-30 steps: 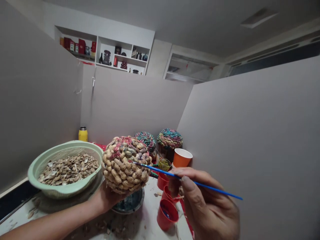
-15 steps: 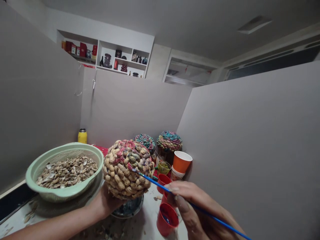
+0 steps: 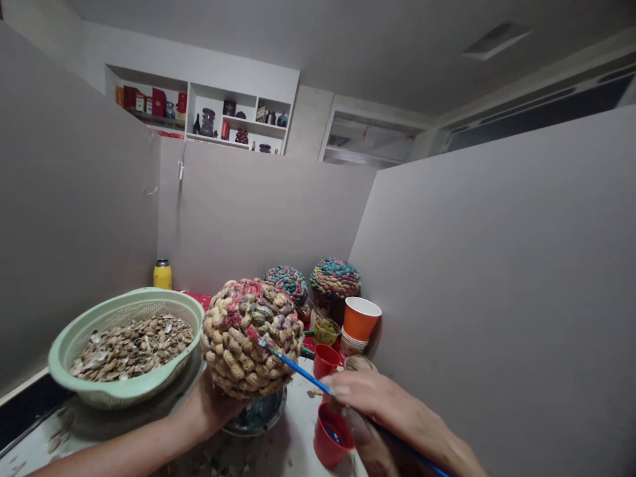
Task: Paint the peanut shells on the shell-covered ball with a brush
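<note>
A rounded ball covered in peanut shells (image 3: 238, 358) rests on my left hand (image 3: 214, 404), which supports it from below; most of those fingers are hidden under it. Red and dark paint marks its top, while the lower shells are bare tan. Between the thumb and fingers of my right hand (image 3: 382, 411) is a thin blue paintbrush (image 3: 303, 373), its tip touching a reddened shell on the front. Under the ball sits a dark, paint-stained bowl (image 3: 258, 416). Close to my right hand stands a red cup (image 3: 332, 440) with dark liquid inside.
On the left is a green colander (image 3: 64, 361) of shell pieces, with a yellow bottle (image 3: 162, 275) behind. Two painted peanut-shell domes (image 3: 336, 277) (image 3: 287, 283) stand at the back. Another red cup (image 3: 325, 361) and stacked orange paper cups (image 3: 362, 321) are at right. Grey partitions (image 3: 268, 212) enclose the table.
The brush tip stays near the same spot on the ball, where the red now looks slightly larger. My right hand has shifted a little left and tilted. The view has moved slightly.
</note>
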Demonstrator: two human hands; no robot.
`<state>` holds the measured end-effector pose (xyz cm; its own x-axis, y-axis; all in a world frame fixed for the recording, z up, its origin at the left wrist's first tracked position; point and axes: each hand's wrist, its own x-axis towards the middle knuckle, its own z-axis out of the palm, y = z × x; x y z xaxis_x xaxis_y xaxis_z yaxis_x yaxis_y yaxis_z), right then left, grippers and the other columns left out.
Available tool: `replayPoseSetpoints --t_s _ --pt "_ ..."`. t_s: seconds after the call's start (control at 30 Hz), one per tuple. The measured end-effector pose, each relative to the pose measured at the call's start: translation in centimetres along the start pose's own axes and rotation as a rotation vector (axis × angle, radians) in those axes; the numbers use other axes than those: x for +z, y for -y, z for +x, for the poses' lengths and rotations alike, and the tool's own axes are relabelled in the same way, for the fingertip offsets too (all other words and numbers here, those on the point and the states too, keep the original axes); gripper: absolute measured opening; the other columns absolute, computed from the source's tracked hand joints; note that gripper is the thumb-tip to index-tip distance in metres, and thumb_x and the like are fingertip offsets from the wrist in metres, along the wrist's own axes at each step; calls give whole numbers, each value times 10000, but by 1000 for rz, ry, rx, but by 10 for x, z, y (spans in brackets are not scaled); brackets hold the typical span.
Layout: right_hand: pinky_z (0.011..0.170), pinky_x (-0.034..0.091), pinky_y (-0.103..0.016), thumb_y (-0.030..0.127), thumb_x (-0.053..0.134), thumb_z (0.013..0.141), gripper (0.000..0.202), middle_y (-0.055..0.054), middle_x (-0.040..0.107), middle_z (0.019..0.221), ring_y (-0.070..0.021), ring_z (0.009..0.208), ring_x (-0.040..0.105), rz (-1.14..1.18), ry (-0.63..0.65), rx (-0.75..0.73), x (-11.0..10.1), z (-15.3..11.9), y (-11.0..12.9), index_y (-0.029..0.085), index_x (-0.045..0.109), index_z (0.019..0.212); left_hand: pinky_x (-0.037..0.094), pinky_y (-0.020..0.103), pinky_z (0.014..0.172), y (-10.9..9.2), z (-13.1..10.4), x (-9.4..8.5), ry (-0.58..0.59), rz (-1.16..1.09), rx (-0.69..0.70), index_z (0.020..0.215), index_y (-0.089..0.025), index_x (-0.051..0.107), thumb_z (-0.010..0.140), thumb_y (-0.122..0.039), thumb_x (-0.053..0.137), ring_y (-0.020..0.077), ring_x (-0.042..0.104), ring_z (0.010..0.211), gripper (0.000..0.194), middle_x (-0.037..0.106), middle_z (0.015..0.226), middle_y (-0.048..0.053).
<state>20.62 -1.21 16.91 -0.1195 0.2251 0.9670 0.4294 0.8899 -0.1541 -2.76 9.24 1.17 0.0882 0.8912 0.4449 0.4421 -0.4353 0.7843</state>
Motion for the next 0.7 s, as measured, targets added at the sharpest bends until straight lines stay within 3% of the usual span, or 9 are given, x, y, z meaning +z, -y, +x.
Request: replayPoseSetpoints --t_s 0.2,0.5,0.7 --pt "534 670 -270 345 702 929 112 -29 803 703 -230 584 775 3 99 -103 -17 -3 -29 321 811 917 407 580 1223 -1 3 -1 2 9 -28 1311 -316 717 782 -505 777 393 568 1406 565 755 1359 54" --pt "753 674 -287 286 618 1004 201 -80 833 918 -221 816 815 -18 50 -49 2 -11 -7 254 774 1127 445 554 1202 -10 3 -3 -3 3 -39 1320 -331 714 712 -537 839 391 584 1391 654 764 1343 47" --pt "710 671 -263 284 637 992 178 -50 829 868 -199 749 807 4 117 0 -17 -7 -11 292 792 1079 275 564 1280 -11 5 -7 31 1 -52 1299 -286 726 764 -473 785 368 492 1472 570 717 1417 54"
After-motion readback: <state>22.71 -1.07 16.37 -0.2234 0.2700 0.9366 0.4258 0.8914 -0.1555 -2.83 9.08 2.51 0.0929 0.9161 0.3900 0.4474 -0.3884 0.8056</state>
